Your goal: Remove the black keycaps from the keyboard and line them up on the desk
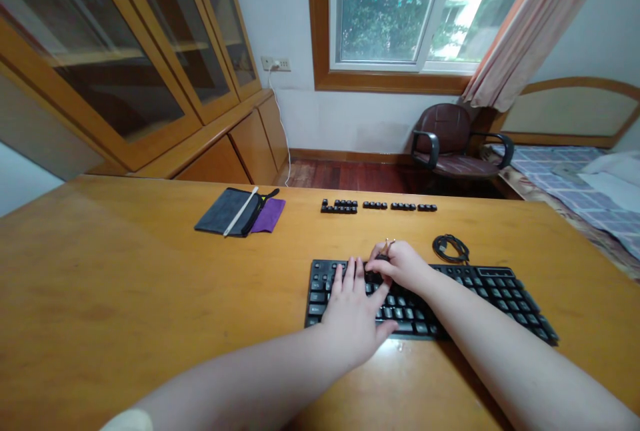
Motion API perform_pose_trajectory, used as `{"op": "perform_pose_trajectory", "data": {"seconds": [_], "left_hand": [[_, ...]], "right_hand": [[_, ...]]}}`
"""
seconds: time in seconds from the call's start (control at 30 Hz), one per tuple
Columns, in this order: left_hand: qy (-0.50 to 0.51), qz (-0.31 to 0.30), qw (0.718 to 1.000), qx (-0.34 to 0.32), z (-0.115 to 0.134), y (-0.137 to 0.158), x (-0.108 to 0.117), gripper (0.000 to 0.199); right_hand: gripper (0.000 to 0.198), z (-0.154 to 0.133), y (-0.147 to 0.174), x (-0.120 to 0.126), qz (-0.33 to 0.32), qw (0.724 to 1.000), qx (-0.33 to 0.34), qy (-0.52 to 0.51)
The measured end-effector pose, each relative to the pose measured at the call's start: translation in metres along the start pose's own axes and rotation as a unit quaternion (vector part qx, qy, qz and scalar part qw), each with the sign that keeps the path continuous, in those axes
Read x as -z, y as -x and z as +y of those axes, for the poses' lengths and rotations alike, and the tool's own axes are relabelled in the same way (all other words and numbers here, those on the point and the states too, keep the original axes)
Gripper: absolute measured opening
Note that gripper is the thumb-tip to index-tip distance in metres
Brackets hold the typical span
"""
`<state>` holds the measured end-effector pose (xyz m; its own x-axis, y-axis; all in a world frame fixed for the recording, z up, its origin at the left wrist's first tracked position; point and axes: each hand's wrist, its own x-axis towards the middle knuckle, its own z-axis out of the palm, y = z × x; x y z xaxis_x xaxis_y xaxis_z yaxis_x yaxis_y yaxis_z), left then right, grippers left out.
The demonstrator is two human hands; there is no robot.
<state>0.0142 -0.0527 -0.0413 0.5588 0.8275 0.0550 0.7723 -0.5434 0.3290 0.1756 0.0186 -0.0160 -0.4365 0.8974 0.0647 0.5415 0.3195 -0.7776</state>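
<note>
A black keyboard (500,297) lies on the wooden desk, with bare spots in its upper left rows where keycaps are off. My left hand (353,324) rests flat across the keyboard's left part, fingers spread and holding nothing. Just right of its fingertips, my right hand (403,267) is closed around a small keycap puller (385,251), whose thin metal prongs point up. The tool's lower end sits over the upper key rows, partly hidden by the fingers. Removed keycaps (345,207) stand in short rows along the desk's far edge.
A coiled black cable (451,248) lies behind the keyboard. To the left are a dark zip pouch (220,211), a white stick-like tool (241,211) on it, and a purple cloth (269,215). Beyond the desk (125,271) stand a glass-door cabinet (200,107) and an office chair (445,137).
</note>
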Motion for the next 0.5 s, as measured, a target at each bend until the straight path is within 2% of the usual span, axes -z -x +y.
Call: {"op": "perform_pose_trajectory", "data": {"seconds": [0.33, 0.5], "left_hand": [[-0.004, -0.007, 1.0, -0.008, -0.0016, -0.0006, -0.0005, 0.066], [-0.001, -0.016, 1.0, -0.002, 0.0002, -0.0008, 0.0015, 0.068]], "right_hand": [[0.024, 0.0038, 0.0009, 0.0011, -0.079, 0.988, 0.127, -0.048], [0.027, 0.0078, 0.0004, -0.0004, -0.046, 0.991, 0.12, -0.049]]}}
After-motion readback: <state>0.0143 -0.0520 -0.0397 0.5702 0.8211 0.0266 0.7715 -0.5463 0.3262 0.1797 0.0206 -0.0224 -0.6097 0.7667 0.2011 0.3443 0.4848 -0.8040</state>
